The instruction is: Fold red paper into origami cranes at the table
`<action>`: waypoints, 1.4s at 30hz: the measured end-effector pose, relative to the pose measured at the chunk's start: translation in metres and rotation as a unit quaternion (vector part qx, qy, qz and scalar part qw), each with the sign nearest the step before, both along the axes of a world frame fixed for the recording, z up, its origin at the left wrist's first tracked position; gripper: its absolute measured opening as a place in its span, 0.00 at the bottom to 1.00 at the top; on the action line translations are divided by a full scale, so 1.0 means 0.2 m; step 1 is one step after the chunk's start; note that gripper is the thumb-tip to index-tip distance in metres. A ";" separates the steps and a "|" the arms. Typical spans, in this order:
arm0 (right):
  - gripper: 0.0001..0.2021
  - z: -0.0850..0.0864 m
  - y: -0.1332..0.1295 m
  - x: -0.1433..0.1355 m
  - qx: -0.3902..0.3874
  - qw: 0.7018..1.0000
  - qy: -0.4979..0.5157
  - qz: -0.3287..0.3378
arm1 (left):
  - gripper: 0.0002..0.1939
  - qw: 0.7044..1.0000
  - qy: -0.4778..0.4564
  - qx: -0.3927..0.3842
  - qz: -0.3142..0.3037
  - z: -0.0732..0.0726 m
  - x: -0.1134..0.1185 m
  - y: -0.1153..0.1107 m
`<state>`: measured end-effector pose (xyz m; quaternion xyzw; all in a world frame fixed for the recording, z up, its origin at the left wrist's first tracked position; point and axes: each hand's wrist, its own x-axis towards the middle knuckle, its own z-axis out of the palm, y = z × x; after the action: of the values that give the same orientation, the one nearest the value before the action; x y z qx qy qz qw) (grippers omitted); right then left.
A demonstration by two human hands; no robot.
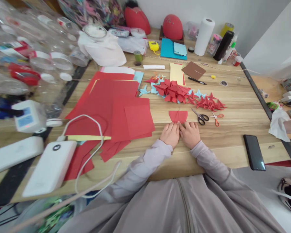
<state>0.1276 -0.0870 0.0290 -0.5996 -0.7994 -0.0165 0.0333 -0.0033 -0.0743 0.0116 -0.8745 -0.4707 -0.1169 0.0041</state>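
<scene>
A small folded sheet of red paper (178, 116) with crease lines lies flat on the wooden table in front of me. My left hand (170, 134) presses on its near edge with the fingers curled together. Beside it, my right hand (190, 134) does the same, the fingertips of both hands almost meeting at the paper's middle. The hands cover the near part of the sheet. Just right of it lie black-handled scissors (201, 117) and smaller orange-handled scissors (217, 118). Beyond the sheet is a heap of folded red paper stars (173, 90), with light blue ones among them.
Stacked red paper sheets (104, 103) spread to the left. A white power bank (50, 168) with a looping cable lies near the front left. A black phone (254, 152) rests at the right edge. Behind stand a white paper roll (204, 37) and a yellow tape measure (153, 46).
</scene>
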 end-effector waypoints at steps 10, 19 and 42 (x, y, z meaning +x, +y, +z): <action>0.21 0.01 0.00 -0.01 -0.010 1.000 -0.008 -0.007 | 0.23 0.998 0.042 -0.048 0.026 0.01 0.03 -0.02; 0.21 0.02 0.00 0.00 -0.008 1.000 -0.001 -0.006 | 0.22 1.000 0.022 -0.016 0.003 -0.01 -0.01 -0.03; 0.20 -0.03 0.01 0.02 0.020 1.000 0.012 0.005 | 0.20 1.000 -0.017 -0.007 -0.025 0.05 -0.05 0.06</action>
<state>0.1321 -0.0854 0.0223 -0.5948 -0.8016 -0.0248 0.0549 -0.0139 -0.0619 0.0209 -0.8840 -0.4492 -0.1285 -0.0129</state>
